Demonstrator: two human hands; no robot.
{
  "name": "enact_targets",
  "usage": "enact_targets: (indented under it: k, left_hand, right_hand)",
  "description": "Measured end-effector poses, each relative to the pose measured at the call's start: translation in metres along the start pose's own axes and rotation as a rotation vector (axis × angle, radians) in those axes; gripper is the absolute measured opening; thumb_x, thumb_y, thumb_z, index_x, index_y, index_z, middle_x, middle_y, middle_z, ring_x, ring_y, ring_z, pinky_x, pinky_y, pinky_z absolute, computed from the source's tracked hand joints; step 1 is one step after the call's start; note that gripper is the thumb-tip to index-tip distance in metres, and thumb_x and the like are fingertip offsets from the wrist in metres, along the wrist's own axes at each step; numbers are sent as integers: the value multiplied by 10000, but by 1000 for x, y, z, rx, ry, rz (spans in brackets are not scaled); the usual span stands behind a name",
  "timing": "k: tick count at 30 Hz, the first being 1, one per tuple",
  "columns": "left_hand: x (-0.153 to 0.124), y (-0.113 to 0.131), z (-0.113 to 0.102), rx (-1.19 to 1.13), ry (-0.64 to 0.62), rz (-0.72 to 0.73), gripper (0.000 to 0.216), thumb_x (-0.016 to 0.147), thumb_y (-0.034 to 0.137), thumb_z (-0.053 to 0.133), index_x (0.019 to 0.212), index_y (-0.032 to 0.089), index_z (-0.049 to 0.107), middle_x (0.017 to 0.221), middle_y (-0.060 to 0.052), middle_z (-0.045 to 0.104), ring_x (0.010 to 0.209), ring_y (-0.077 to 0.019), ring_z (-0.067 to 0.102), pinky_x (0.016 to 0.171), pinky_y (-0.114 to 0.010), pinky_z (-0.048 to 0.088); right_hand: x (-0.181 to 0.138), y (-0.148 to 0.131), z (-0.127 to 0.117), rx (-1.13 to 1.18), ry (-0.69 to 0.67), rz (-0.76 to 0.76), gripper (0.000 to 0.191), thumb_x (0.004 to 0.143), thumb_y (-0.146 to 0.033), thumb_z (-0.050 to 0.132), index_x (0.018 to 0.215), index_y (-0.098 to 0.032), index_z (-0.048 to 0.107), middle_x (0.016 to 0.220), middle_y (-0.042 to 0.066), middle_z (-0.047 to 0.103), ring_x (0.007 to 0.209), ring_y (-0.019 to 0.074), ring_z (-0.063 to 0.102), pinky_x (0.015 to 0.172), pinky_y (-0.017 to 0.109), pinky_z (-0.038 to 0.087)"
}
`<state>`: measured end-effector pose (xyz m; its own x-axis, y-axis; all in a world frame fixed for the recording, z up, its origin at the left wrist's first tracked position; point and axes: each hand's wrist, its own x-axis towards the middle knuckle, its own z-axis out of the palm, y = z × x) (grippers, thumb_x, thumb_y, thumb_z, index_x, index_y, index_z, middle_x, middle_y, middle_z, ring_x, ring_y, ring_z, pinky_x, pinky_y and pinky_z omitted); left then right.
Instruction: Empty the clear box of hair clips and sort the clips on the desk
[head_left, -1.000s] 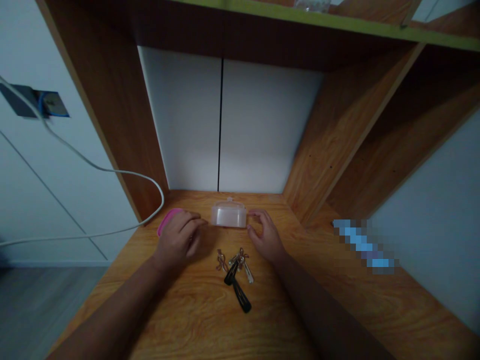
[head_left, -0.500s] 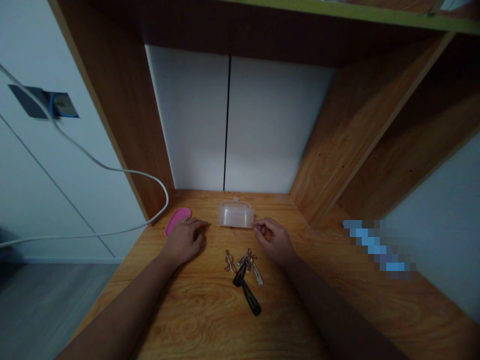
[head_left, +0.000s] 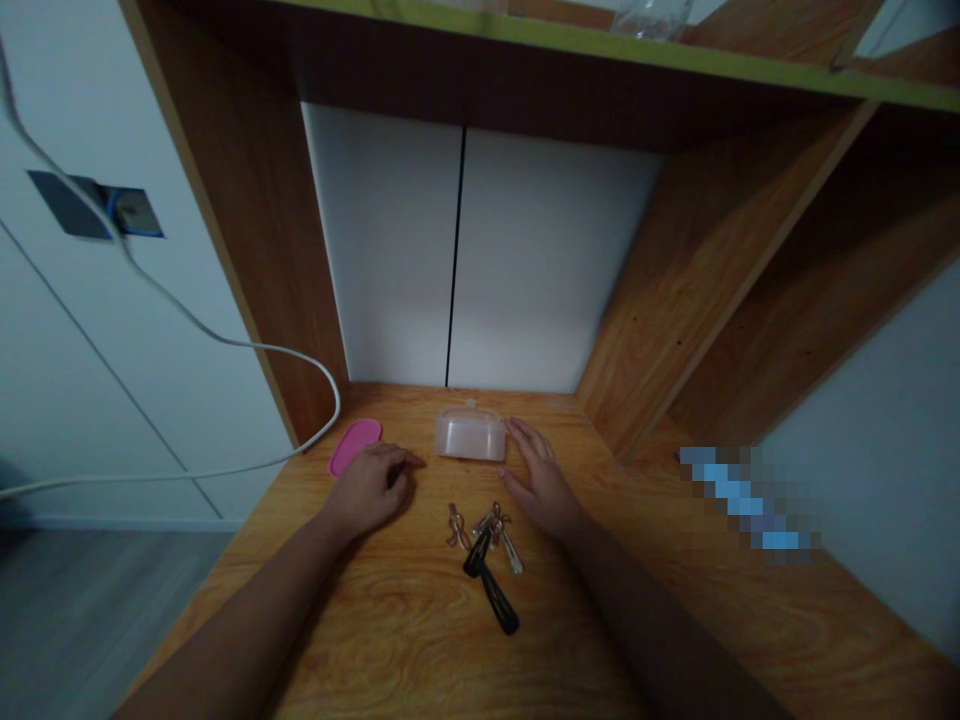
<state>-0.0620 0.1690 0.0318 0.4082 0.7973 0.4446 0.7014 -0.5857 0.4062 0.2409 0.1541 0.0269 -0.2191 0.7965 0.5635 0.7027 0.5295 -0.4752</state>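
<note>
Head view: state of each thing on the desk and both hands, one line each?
clear plastic box: upright on desk, lid off
pink lid: lying flat, left of box
hair clips: loose pile on desk, untouched
left hand: resting loosely curled on desk, empty
right hand: open, flat, beside box, empty

White cable (head_left: 247, 345) draped left of the wooden desk (head_left: 420, 650); wall socket (head_left: 112, 210); green-edged shelf (head_left: 600, 45) overhead

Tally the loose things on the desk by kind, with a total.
Translucent box: 1
Pink lid: 1
Black hair clips: 2
Small bow or metal clips: about 3, bunched, hard to separate
Total: about 7
</note>
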Motion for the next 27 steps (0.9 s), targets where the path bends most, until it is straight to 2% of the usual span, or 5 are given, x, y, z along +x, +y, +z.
enact_targets:
  k: [7,11,15,22,27]
  left_hand:
    - [1,3,-5,-13,42,7,282,831,129,493,923,217,745,939,-49,761,895,-238,686,877,-420,530]
    - [2,4,-4,-1,74,6,297,836,145,500,1013,199,732,986,-73,743,932,-259,667,880,-446,526]
    - [1,7,-1,3,107,13,326,860,176,517,1144,173,677,1087,-109,705,1023,-274,641,942,-456,513]
    - [-2,17,-3,-52,109,26,684,921,362,597,1530,226,316,1485,-148,467,1322,-317,505,1100,-514,426]
    - [-3,15,0,-60,-21,78,497,966,388,554,1444,264,494,1494,-126,485,1363,-308,477,1122,-508,414]
  right_hand:
    - [-2,2,3,-20,-50,31,683,933,-293,569,1551,-284,281,1530,91,440,1410,277,401,1171,537,325]
    - [2,-2,9,-12,-33,40,722,923,-334,600,1555,-291,255,1552,97,404,1432,291,370,1185,548,297]
    - [5,-7,17,21,-19,47,675,893,-285,634,1497,-281,331,1477,103,474,1380,277,442,1163,512,352]
    - [3,-18,6,96,-109,-58,558,799,-141,673,1316,-250,493,1459,86,504,1369,234,470,1159,452,377]
    - [0,-35,-10,103,-206,-151,479,810,-104,618,1258,-270,582,1517,59,458,1379,236,465,1142,445,396]
